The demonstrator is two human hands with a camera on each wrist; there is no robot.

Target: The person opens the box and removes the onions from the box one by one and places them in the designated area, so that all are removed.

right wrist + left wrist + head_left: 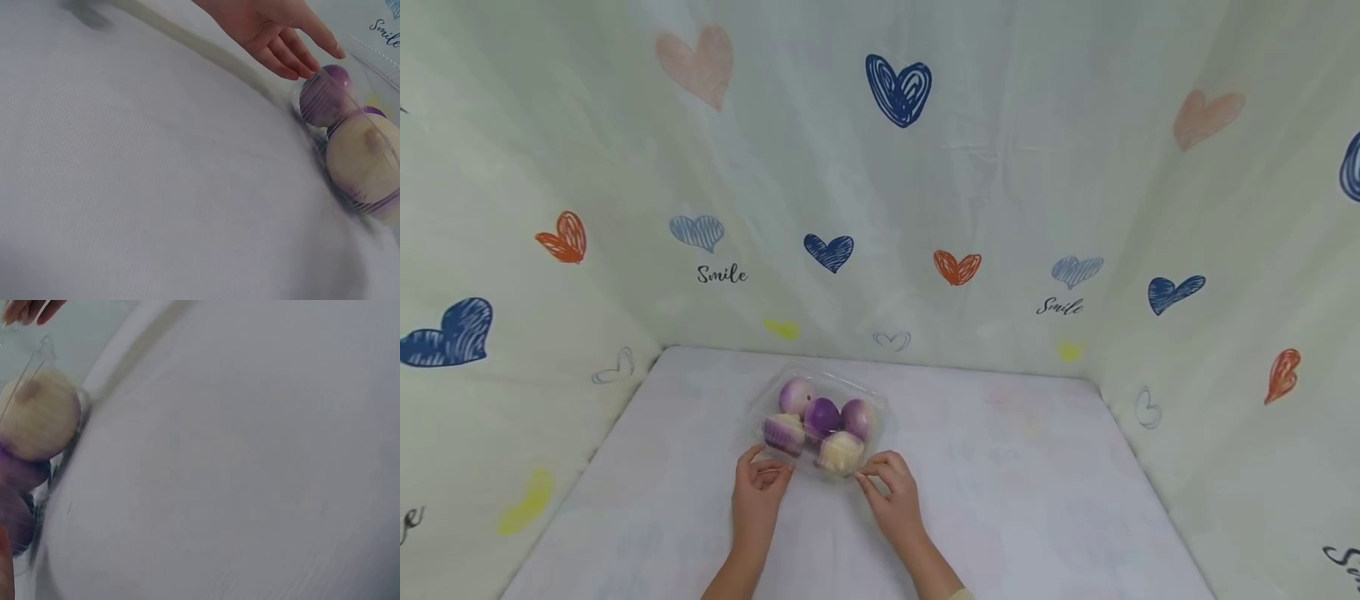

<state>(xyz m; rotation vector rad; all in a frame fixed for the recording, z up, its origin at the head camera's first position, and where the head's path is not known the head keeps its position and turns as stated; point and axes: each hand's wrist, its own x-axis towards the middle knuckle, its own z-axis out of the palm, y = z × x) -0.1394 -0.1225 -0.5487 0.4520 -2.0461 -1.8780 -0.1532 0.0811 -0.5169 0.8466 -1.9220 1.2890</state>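
A clear plastic box (850, 385) on the white table holds several purple-and-white turnips (822, 417). At the box's near left corner, my left hand (760, 490) holds the edge with thumb and fingers. My right hand (891, 493) pinches the near right corner between thumb and fingertips. In the right wrist view, the left hand (269, 31) is by the box rim, next to a purple turnip (325, 103). The left wrist view catches the right hand's fingers (31, 309) above a pale turnip (40, 415), and part of a left finger (5, 569).
A white cloth covers the table (1015, 483). Pale curtains (1000, 167) printed with hearts and "Smile" rise behind the table and along both sides. The box sits left of the middle, towards the back edge.
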